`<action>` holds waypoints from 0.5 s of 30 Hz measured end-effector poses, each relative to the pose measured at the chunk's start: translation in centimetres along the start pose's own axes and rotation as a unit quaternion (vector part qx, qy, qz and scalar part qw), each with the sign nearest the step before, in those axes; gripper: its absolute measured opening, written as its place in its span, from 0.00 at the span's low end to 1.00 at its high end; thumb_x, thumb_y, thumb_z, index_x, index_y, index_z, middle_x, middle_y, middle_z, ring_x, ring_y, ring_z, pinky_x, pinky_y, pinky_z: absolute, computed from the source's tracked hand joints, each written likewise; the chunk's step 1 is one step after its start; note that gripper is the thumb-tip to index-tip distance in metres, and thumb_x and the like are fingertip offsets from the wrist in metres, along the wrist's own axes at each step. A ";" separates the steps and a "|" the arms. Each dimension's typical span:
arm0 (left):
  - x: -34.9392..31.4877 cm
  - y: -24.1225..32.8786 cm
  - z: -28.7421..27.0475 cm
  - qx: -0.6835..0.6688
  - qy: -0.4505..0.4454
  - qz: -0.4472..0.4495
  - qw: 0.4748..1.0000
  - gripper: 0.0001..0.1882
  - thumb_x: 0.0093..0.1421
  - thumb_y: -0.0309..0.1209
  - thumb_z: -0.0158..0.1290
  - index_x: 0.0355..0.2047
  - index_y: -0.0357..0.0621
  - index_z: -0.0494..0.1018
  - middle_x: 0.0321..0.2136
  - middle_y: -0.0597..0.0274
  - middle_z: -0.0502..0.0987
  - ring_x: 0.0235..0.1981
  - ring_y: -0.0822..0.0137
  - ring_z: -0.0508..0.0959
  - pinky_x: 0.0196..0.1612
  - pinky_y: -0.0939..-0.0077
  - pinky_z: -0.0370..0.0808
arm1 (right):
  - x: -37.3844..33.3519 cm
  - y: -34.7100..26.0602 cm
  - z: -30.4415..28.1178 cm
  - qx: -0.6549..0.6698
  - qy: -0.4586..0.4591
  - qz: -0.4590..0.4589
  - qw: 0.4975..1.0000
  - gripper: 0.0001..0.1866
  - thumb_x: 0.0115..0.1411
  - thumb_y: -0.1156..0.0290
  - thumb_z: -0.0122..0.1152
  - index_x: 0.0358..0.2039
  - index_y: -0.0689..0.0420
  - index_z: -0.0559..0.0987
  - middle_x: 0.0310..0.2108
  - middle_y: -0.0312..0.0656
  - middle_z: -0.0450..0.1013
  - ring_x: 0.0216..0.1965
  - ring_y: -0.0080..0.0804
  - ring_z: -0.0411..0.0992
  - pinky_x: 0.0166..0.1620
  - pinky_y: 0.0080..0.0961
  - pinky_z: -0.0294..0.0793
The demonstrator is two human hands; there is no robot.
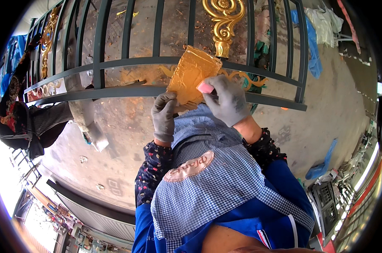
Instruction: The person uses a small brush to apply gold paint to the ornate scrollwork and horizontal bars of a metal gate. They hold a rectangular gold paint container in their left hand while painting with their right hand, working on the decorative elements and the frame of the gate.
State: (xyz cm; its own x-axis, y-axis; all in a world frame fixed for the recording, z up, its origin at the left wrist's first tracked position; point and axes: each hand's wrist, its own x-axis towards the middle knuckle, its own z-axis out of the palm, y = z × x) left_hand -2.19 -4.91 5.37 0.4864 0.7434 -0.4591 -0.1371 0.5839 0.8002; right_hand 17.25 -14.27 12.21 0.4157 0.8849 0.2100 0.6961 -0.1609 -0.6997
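Dark railing (157,90) and gilded scroll (223,25) flank the gold-smeared sheet (190,74).

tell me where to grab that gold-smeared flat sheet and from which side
Grip the gold-smeared sheet at its lower edge, coming from below, as the left hand does. Its upper end leans against the railing, and the right hand covers its right edge.

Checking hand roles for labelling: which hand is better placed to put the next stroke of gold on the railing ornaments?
Right, probably. The right hand grips the pink-handled tool over the gold-smeared board, close to the gold scroll on the dark railing. The left hand is busy propping the board's lower edge.
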 end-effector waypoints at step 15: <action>0.2 -0.8 -2.4 0.035 0.078 0.047 0.995 0.08 0.61 0.21 0.52 0.41 0.38 0.76 0.32 0.65 0.77 0.33 0.74 0.76 0.40 0.81 0.75 | -3.8 1.6 0.0 -0.049 -0.001 0.059 0.997 0.12 0.52 0.71 0.64 0.37 0.53 0.75 0.34 0.42 0.75 0.32 0.43 0.76 0.35 0.37 0.75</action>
State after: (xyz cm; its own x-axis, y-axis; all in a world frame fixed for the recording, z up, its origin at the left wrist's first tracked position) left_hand -4.08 -4.43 3.68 0.3341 0.8384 -0.4307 -0.1120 0.4890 0.8651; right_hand 16.76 -17.85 10.31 0.4978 0.8578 0.1283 0.6961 -0.3069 -0.6490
